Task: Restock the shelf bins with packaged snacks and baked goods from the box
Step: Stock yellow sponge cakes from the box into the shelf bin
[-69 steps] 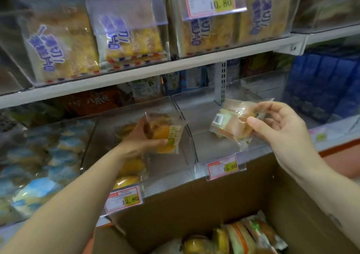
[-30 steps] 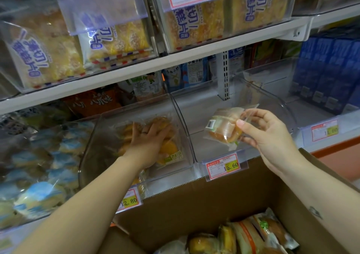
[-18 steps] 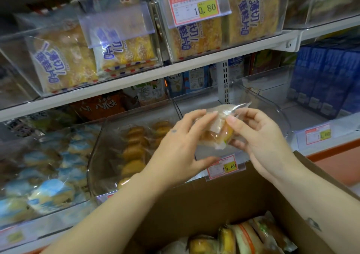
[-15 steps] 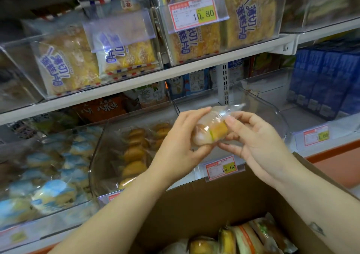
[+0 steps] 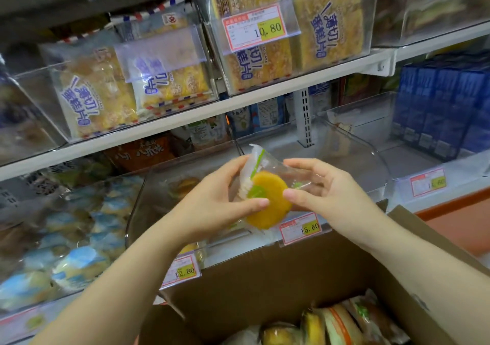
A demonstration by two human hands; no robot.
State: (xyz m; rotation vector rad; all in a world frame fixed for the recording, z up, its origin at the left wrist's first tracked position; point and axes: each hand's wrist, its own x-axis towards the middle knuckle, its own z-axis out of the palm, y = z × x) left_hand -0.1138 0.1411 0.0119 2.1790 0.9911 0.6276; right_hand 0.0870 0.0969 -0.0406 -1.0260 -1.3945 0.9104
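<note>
Both hands hold one clear-wrapped round yellow cake (image 5: 267, 201) in front of the lower shelf. My left hand (image 5: 214, 201) grips its left side, thumb across the front. My right hand (image 5: 326, 191) pinches its right side and the crinkled wrapper. Behind the hands stand two clear bins: the left bin (image 5: 148, 193) holds several yellow cakes, the right bin (image 5: 371, 164) shows a bare floor. The open cardboard box (image 5: 238, 286) sits below, with more wrapped baked goods (image 5: 331, 326) at its bottom.
Price tags read 12.80 (image 5: 183, 271) and 15.60 (image 5: 302, 229) on the bin fronts. A bin of blue-white wrapped cakes (image 5: 66, 238) is at the left. The upper shelf (image 5: 238, 103) carries bins of sliced cake packs. Blue cartons (image 5: 445, 111) stand at the right.
My left hand left the left bin and joined my right hand on the cake. Together they turned the package so its flat yellow face points at me.
</note>
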